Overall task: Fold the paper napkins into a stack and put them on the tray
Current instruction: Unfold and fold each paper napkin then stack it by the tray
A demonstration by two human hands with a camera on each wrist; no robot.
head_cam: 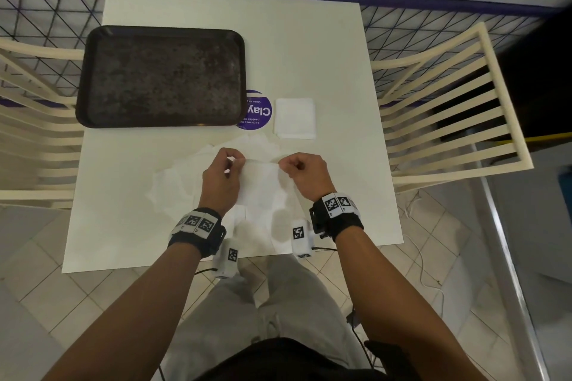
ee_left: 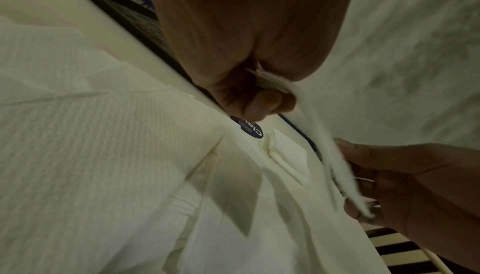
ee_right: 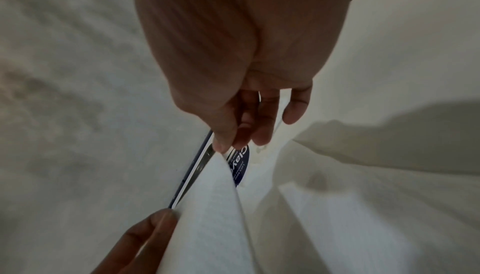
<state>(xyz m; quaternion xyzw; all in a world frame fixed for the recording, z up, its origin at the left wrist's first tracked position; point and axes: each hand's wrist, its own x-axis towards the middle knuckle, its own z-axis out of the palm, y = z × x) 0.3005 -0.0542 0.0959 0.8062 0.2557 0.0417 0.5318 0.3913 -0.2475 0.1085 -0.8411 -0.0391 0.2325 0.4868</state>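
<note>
Two hands held one paper napkin up over a white table [head_cam: 309, 49], apparently to fold it.

A dark tray [head_cam: 161, 77] lay bare at the far left. Loose napkins [head_cam: 176, 182] sprawled nearest the person; a folded stack [head_cam: 295, 117] waited beside the tray. The left hand [head_cam: 221, 179] and right hand [head_cam: 306, 176] each pinched a top corner of the held napkin [head_cam: 263, 185], stretching it flat, probably for a clean crease.

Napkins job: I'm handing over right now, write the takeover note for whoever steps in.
Left hand and right hand each pinch a top corner of one napkin, lifted above the table.
Folded napkins lie stacked right of the tray, beside the purple sticker.
Unfolded napkins lie loose under the hands.
Done: a small stack. Left: fold the rest, stack, move onto the tray, which holds nothing.
</note>
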